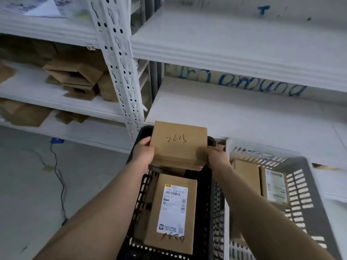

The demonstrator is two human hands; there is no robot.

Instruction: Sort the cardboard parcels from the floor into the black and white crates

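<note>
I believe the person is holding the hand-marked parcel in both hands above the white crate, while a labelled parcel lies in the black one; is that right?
Not quite. The head view shows the left hand and right hand holding the hand-marked parcel above the black crate, not the white crate. The labelled parcel does lie in the black one.

— From where do we look?
— We have one view only, from the head, facing forward and down, close above the black crate point(204, 203), with shelves point(225, 44) ahead.
</note>
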